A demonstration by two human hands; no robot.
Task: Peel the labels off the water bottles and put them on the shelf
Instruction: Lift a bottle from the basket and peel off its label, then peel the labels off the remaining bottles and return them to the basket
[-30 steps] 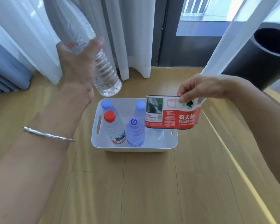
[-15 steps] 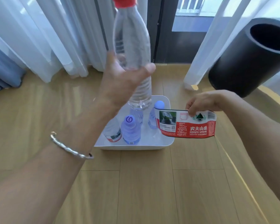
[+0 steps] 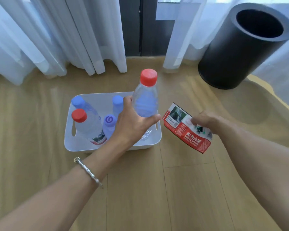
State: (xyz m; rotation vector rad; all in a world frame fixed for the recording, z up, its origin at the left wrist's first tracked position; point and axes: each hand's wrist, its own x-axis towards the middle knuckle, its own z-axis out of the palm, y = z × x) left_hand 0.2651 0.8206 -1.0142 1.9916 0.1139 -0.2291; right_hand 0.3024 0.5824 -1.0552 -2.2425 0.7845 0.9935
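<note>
My left hand (image 3: 133, 124) grips a clear, label-free bottle (image 3: 146, 99) with a red cap, held upright over the right side of a white basket (image 3: 68, 140). My right hand (image 3: 205, 120) pinches a peeled red and white label (image 3: 187, 129), which hangs to the right of the basket above the floor. Inside the basket stand a red-capped bottle (image 3: 86, 124) that carries its label, two blue-capped bottles (image 3: 78, 101) (image 3: 117, 101) and a purple-capped bottle (image 3: 109, 124).
A tall black cylindrical bin (image 3: 240, 45) stands open at the back right. White curtains (image 3: 57, 34) hang along the back, with a dark door frame (image 3: 135, 25) between them. The floor (image 3: 140, 189) is light wood planks.
My left hand has brought the bare bottle down from high at the left to upright over the basket. My right hand has lowered the label and tilted it. The view has tipped toward the bin.
</note>
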